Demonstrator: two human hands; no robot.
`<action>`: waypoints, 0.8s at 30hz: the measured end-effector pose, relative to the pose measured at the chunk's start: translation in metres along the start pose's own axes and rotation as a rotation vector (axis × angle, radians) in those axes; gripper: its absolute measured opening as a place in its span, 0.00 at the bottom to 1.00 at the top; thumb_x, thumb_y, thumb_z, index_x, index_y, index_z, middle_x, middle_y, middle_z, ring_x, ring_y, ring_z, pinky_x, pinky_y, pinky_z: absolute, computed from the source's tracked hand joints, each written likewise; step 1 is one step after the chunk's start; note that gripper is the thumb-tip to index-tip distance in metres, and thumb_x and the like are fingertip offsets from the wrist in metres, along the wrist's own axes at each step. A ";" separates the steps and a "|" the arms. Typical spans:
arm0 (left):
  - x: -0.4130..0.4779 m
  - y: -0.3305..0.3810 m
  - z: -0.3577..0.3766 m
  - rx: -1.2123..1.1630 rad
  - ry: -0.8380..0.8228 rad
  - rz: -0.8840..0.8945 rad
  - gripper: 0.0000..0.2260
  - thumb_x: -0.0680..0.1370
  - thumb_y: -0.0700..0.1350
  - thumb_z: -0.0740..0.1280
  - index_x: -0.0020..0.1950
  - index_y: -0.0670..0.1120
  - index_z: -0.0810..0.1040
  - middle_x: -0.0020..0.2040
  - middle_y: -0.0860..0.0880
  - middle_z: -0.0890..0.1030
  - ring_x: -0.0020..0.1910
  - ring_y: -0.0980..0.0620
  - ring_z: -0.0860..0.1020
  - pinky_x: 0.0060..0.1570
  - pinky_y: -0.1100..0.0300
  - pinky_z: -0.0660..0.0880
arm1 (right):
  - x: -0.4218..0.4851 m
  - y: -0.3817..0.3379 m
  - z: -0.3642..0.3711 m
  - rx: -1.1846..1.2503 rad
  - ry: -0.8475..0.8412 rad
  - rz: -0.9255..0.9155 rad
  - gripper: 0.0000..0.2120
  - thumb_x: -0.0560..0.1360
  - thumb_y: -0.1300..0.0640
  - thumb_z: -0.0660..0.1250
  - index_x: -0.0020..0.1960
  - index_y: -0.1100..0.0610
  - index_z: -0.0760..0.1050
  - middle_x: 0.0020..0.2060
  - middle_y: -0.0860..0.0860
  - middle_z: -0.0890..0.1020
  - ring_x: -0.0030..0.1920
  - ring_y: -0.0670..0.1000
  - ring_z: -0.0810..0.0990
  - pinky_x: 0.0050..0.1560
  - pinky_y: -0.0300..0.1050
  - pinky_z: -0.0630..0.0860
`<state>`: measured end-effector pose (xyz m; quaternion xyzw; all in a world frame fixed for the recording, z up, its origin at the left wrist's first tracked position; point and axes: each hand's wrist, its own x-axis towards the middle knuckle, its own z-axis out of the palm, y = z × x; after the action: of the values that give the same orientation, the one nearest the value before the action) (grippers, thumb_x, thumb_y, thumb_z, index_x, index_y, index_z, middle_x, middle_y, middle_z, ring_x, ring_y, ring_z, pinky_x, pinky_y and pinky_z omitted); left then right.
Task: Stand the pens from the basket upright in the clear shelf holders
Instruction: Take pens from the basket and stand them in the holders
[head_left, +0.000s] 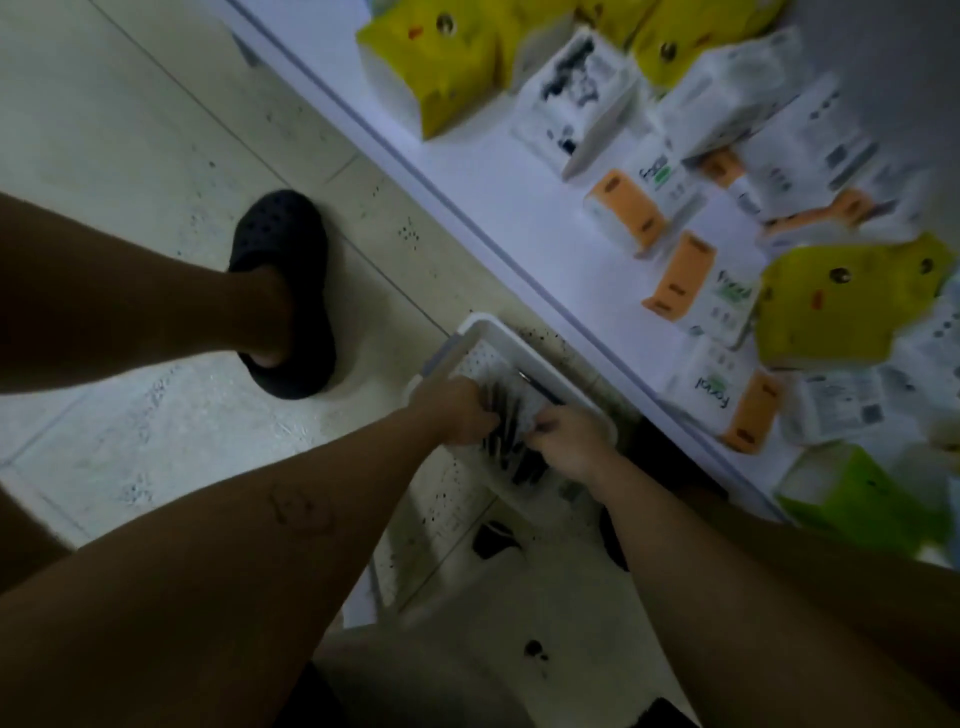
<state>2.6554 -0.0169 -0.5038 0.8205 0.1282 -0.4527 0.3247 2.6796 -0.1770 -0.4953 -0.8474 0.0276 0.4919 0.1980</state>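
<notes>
A white plastic basket sits on the tiled floor beside the base of a shelf. Dark pens lie bunched inside it, and one lies apart near the far rim. Both my arms reach down into the basket. My left hand curls its fingers around the left side of the pen bunch. On the bunch's right side, my right hand has its fingers curled on the pens. The picture is blurred, so the exact grip of each finger is unclear. No clear shelf holders are in view.
A white shelf board runs diagonally on the right, loaded with yellow tissue packs, white packs and orange-capped boxes. My leg and a dark clog stand on the floor at left. Dark specks dot the tiles.
</notes>
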 end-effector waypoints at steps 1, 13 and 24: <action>0.005 -0.001 0.004 -0.005 -0.005 -0.012 0.18 0.80 0.52 0.61 0.63 0.42 0.77 0.62 0.43 0.77 0.62 0.45 0.74 0.58 0.56 0.70 | 0.004 0.000 0.002 0.030 -0.014 0.009 0.08 0.79 0.59 0.63 0.41 0.54 0.69 0.35 0.49 0.69 0.37 0.48 0.70 0.34 0.39 0.63; 0.056 -0.001 0.031 -0.359 -0.048 -0.094 0.13 0.77 0.36 0.61 0.60 0.37 0.76 0.56 0.41 0.76 0.51 0.47 0.73 0.41 0.63 0.71 | 0.046 0.008 0.019 0.163 -0.110 0.103 0.19 0.80 0.62 0.60 0.31 0.53 0.63 0.28 0.51 0.67 0.30 0.50 0.66 0.31 0.40 0.64; 0.082 -0.012 0.038 -0.549 -0.027 -0.175 0.12 0.77 0.39 0.63 0.60 0.38 0.76 0.57 0.42 0.77 0.56 0.45 0.75 0.53 0.56 0.76 | 0.080 0.006 0.036 0.121 -0.122 0.126 0.14 0.80 0.64 0.56 0.61 0.61 0.75 0.55 0.59 0.78 0.49 0.55 0.76 0.44 0.42 0.72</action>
<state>2.6699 -0.0391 -0.5913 0.6818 0.3117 -0.4382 0.4960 2.6900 -0.1573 -0.5807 -0.7990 0.0985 0.5513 0.2189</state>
